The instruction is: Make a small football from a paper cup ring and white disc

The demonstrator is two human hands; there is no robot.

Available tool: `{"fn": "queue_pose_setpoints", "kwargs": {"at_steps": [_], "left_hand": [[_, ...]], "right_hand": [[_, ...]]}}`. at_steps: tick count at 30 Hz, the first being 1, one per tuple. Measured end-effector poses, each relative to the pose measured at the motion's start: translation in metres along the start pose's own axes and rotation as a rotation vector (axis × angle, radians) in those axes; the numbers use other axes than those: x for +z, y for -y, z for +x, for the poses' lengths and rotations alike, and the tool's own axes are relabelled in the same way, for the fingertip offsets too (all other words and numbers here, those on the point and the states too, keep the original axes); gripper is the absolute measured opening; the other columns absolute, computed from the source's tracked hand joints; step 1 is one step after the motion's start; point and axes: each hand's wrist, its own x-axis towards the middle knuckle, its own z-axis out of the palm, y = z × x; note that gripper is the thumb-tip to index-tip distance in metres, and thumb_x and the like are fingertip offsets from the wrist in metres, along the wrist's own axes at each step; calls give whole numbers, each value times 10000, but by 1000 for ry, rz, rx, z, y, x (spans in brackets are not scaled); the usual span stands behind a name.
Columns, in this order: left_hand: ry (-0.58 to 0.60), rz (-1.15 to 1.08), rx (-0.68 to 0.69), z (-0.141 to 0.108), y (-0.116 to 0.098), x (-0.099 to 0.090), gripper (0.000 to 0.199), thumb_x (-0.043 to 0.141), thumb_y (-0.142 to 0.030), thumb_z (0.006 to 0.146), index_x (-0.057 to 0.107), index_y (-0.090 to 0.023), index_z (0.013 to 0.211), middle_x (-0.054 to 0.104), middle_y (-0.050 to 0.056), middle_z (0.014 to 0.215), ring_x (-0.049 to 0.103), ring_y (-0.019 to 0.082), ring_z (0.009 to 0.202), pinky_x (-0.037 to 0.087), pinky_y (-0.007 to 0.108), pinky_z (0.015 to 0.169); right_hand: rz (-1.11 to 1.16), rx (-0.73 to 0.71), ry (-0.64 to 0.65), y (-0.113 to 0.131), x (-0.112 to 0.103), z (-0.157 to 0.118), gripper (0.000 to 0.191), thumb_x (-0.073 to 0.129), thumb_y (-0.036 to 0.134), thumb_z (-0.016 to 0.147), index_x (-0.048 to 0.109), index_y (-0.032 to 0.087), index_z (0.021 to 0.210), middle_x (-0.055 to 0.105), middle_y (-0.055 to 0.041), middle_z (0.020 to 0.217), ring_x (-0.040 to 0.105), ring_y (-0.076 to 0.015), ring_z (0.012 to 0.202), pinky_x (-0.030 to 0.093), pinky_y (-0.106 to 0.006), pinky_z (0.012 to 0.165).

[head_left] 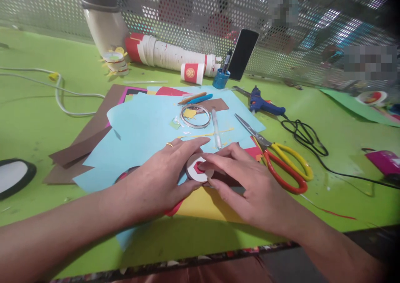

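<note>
A white round disc (191, 174) with a small red piece (197, 167) at its centre is between my hands, close to the table's front. My left hand (167, 166) curves around its left side, thumb below and fingers above, gripping the edge. With a fingertip of my right hand (243, 177) I press on the red piece, while the thumb touches the disc's lower right edge. Beneath my hands are light blue paper (134, 129) and a yellow sheet (200, 206). Scissors (275, 154) with red and yellow handles lie open beside my right hand.
On the blue paper lie a silver ring (184, 124), a clear pen-like tube (216, 129) and two coloured pens. A blue glue gun (262, 103) rests at right with its black cord. Stacked paper cups (175, 52), a leaning phone (245, 54) and a perforated screen stand behind.
</note>
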Motion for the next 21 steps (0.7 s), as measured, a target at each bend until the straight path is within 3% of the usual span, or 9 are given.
{"fn": "queue_pose_setpoints", "kwargs": {"at_steps": [10, 13, 17, 21], "left_hand": [[-2, -20, 9, 2, -1, -1, 620, 611, -325, 912, 321, -271, 1457, 654, 56, 1184, 614, 254, 1096, 510, 392, 912], [-2, -22, 11, 2, -1, -2, 617, 609, -293, 906, 325, -273, 1453, 644, 52, 1180, 607, 252, 1102, 500, 393, 926], [-8, -49, 17, 3, -1, -2, 628, 618, -282, 894, 329, -259, 1451, 641, 58, 1193, 595, 254, 1140, 490, 397, 956], [-14, -60, 11, 3, -1, -1, 630, 627, -312, 898, 333, -271, 1454, 634, 57, 1227, 594, 244, 1152, 492, 389, 962]], "right_hand": [[21, -1, -261, -3, -3, -1, 342, 574, 103, 930, 614, 177, 1260, 728, -48, 997, 625, -176, 948, 525, -329, 843], [-1, 23, -316, -5, -5, 0, 242, 576, 99, 923, 674, 177, 1130, 702, -43, 904, 612, -173, 851, 513, -326, 754], [-43, 35, -260, -10, -4, 4, 148, 590, 101, 909, 696, 152, 998, 704, -59, 880, 582, -194, 861, 493, -354, 781], [-23, 117, -113, -11, -2, 5, 288, 633, 161, 899, 649, 138, 1186, 672, -94, 1049, 595, -219, 1003, 506, -373, 855]]}}
